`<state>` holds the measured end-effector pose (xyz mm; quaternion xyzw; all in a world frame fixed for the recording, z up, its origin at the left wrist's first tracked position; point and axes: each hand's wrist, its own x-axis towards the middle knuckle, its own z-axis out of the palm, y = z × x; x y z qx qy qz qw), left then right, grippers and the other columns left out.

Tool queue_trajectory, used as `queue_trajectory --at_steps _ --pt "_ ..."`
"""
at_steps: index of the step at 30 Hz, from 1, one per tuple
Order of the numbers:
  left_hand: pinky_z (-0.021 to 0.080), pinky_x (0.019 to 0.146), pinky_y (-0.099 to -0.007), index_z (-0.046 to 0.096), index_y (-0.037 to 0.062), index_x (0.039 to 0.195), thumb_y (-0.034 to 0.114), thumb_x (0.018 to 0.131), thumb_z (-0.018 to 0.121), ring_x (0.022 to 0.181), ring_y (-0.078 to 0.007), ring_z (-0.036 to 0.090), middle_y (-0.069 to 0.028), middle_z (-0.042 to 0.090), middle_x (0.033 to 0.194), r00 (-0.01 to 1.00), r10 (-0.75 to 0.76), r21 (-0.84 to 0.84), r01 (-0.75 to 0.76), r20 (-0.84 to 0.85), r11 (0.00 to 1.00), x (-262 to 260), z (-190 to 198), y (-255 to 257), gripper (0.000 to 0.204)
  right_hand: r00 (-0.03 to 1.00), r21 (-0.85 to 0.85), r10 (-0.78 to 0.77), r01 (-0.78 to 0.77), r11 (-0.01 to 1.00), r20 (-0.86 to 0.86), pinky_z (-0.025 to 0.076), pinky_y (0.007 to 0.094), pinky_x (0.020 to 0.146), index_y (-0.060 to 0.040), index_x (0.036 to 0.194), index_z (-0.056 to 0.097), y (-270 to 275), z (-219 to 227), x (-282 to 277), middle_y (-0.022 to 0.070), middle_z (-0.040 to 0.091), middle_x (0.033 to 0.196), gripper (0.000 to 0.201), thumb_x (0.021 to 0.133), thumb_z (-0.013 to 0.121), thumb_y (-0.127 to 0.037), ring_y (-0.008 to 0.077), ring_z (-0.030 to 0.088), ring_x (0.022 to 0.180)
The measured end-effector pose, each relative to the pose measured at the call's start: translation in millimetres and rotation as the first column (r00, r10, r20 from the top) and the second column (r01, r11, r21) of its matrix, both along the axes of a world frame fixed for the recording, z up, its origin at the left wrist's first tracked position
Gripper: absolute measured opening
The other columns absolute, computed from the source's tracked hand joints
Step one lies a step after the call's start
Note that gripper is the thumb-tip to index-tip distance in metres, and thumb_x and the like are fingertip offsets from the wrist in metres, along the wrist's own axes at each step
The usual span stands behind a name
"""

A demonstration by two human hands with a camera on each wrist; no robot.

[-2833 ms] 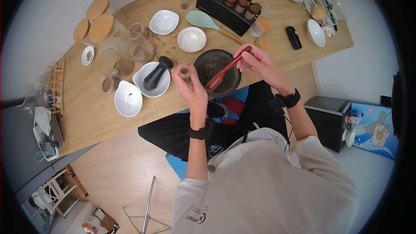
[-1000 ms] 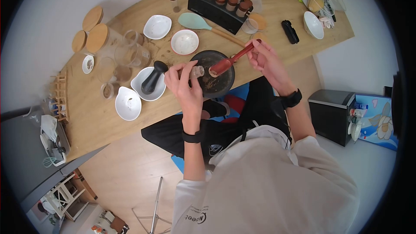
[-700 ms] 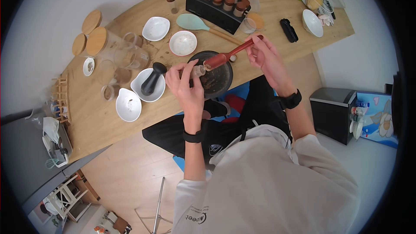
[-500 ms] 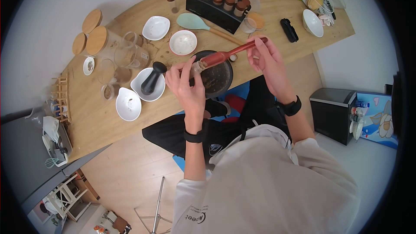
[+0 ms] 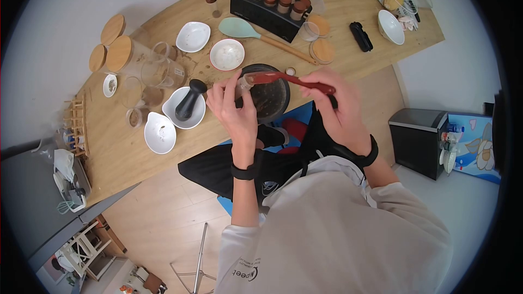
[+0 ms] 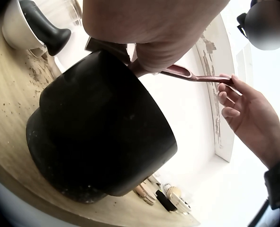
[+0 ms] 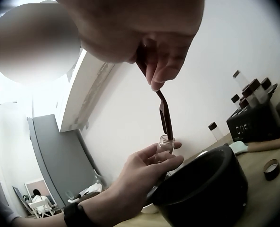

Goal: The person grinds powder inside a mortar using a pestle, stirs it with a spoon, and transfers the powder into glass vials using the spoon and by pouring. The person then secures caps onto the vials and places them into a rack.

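The left hand holds a small glass jar between thumb and fingers at the left rim of the black mortar. The right hand pinches the handle of a red scoop, which spans the mortar. In the right wrist view the scoop points down with its tip at the mouth of the upright jar. Brown residue coats the inside of the mortar. The left wrist view shows the mortar's dark outer wall in front, hiding most of the jar.
Left of the mortar, a black pestle lies in a white bowl. Behind are a red-rimmed bowl, a spatula and a black rack of capped jars. A small cap lies right of the mortar.
The scoop has moved left from over the mortar to the jar's mouth, and its handle end has dropped toward the person. The right hand has turned and moved closer to the body.
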<state>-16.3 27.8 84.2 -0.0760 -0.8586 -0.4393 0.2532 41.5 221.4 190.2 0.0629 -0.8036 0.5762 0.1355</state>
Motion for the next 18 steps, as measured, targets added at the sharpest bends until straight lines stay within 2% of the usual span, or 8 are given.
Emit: queue_trajectory --at_steps 2,5,9,11,12,14,17,18 --pt "0.047 0.088 -0.042 0.077 0.0067 0.122 -0.006 0.083 0.075 0.094 -0.0306 0.058 -0.0097 0.066 0.099 1.0 -0.008 0.021 0.009 -0.015 1.0 -1 -1 0 0.041 0.978 0.327 0.144 -0.088 0.941 -0.151 0.058 0.0369 0.077 0.0013 0.123 0.07 2 5 0 0.0159 0.073 0.104 0.026 0.097 0.071 0.001 0.03 0.073 0.089" --pt "0.048 0.087 -0.0422 0.076 0.0048 0.121 -0.007 0.082 0.074 0.094 -0.0317 0.059 -0.0103 0.068 0.101 1.0 -0.014 0.038 0.014 -0.013 0.999 -2 1 0 0.041 0.955 0.438 0.23 -0.128 0.89 -0.187 0.059 0.0381 0.078 0.0008 0.123 0.07 -1 16 1 0.0173 0.073 0.106 0.03 0.093 0.073 0.003 0.036 0.072 0.09" --pt "0.049 0.086 -0.0421 0.075 0.0038 0.121 -0.006 0.083 0.075 0.094 -0.0326 0.058 -0.0109 0.069 0.102 1.0 -0.025 0.055 0.025 -0.005 0.998 -2 2 -1 0.04 0.954 0.303 0.204 -0.131 0.944 -0.221 0.059 0.0373 0.078 0.0015 0.124 0.069 2 0 1 0.0183 0.074 0.108 0.029 0.095 0.071 0.002 0.0343 0.073 0.09" --pt "0.049 0.085 -0.0376 0.074 0.0038 0.122 -0.001 0.091 0.075 0.093 -0.0265 0.059 -0.009 0.068 0.099 1.0 -0.021 0.089 0.02 0.009 0.996 -1 1 -2 0.031 0.996 0.009 0.032 -0.032 0.999 -0.078 0.058 0.0367 0.077 0.0023 0.126 0.068 0 -4 4 0.0197 0.074 0.108 0.028 0.099 0.068 0.001 0.0346 0.074 0.091" --pt "0.049 0.085 -0.0376 0.074 0.0038 0.122 -0.001 0.091 0.075 0.093 -0.0265 0.059 -0.009 0.068 0.099 1.0 -0.019 0.09 0.018 0.01 0.996 0 -1 -2 0.031 0.996 0.01 0.034 -0.034 0.999 -0.077 0.058 0.0367 0.077 0.0023 0.126 0.068 -1 -4 2 0.0197 0.074 0.108 0.028 0.099 0.068 0.001 0.0346 0.074 0.091" --pt "0.049 0.086 -0.0319 0.071 0.0025 0.124 0.006 0.101 0.072 0.094 -0.0174 0.059 -0.0063 0.066 0.101 0.991 -0.032 0.396 -0.023 0.133 0.918 2 -6 -1 0.023 1.0 0.026 -0.026 0.026 0.999 -0.008 0.057 0.0363 0.079 0.0013 0.126 0.067 -1 -4 -4 0.0189 0.074 0.108 0.024 0.103 0.064 -0.003 0.0332 0.074 0.094" --pt "0.05 0.088 -0.0308 0.065 0.0013 0.122 0.012 0.104 0.072 0.099 -0.0211 0.062 -0.0105 0.065 0.108 0.967 -0.034 0.562 -0.117 0.251 0.819 3 -12 -7 0.022 0.989 0.228 0.118 -0.135 0.964 0.088 0.056 0.038 0.079 -0.0014 0.122 0.068 3 -13 -22 0.0159 0.073 0.106 0.02 0.103 0.064 -0.006 0.0323 0.073 0.096" --pt "0.05 0.088 -0.0308 0.065 0.0013 0.122 0.012 0.104 0.072 0.099 -0.0211 0.062 -0.0105 0.065 0.108 0.967 -0.032 0.562 -0.119 0.251 0.818 3 -14 -7 0.022 0.989 0.228 0.12 -0.137 0.964 0.088 0.056 0.038 0.079 -0.0014 0.122 0.068 1 -16 -25 0.0159 0.073 0.106 0.02 0.103 0.064 -0.006 0.0323 0.073 0.096"
